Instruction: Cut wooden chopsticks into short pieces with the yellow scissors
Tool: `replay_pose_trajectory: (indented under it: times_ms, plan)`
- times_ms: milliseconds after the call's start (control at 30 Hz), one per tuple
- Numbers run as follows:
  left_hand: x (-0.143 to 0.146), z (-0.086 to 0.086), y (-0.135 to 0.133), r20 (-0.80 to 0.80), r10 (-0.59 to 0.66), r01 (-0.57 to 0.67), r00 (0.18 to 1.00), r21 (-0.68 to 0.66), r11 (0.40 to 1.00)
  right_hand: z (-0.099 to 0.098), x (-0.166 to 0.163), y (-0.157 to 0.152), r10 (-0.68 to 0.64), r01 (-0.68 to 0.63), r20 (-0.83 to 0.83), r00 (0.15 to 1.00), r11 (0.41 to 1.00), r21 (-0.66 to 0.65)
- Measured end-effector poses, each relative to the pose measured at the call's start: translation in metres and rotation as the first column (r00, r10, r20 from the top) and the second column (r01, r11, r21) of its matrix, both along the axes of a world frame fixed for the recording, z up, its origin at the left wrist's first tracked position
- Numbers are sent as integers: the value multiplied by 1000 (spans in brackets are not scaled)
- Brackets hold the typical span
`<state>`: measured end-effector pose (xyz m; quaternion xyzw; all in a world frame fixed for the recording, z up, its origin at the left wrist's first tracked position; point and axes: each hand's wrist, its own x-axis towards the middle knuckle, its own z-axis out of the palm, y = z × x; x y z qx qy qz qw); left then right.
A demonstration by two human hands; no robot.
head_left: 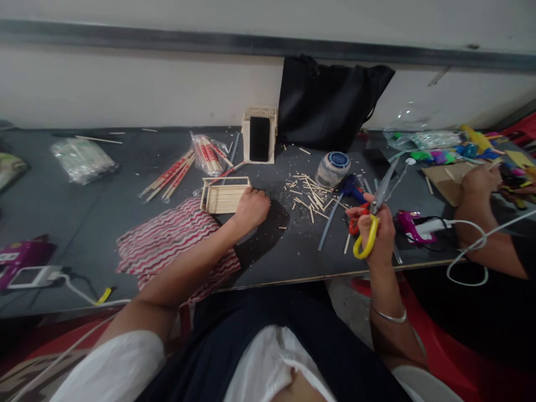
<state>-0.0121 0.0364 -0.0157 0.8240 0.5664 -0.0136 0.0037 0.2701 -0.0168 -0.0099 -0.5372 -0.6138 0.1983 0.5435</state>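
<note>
- The left hand (pixel 253 209) is grasping the right end of a small stick frame (pixel 224 200), its fingers closing over the corner (the fingertips are partly hiding).
- The stick frame is resting on the dark table (pixel 285 259), left of centre, just beyond a striped cloth (pixel 171 237).
- The right hand (pixel 379 231) is gripping scissors (pixel 383 190) above the near edge of the table, right of centre; the blades are pointing toward the far side (one handle loop is yellow, the other red).
- Between the hands and slightly farther off, cut stick pieces (pixel 312 196) are lying scattered, with a blue-lidded jar (pixel 333 169) standing just beyond them.
- A blue tool (pixel 352 188) is lying to the right of the pieces, partly behind the right hand.
- Beyond the stick frame, a phone (pixel 259 139) is leaning on a pale stand (pixel 247 137), and a black bag (pixel 326 103) is standing against the wall to its right.
- Red-banded sticks (pixel 171 176) are lying on the far left of the stick frame (more are sitting in a clear bag (pixel 209 156) beside them).
- At far right, a co-worker's hand (pixel 481 181) is reaching over cardboard (pixel 446 178).
</note>
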Motion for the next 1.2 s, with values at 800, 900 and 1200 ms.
replay_pose_trajectory:
  times_ms: [800,900,1200]
  plan:
    - [72,-1,-33,896,46,356,442,-223,908,12,-13,-13,310,-347,-258,915,932,-110]
    - [84,2,-32,928,96,484,360,-274,831,17,-18,-14,344,-383,-258,903,916,-120]
    - [84,2,-27,871,348,452,347,-480,752,20,-19,-11,296,-366,-371,880,921,-134]
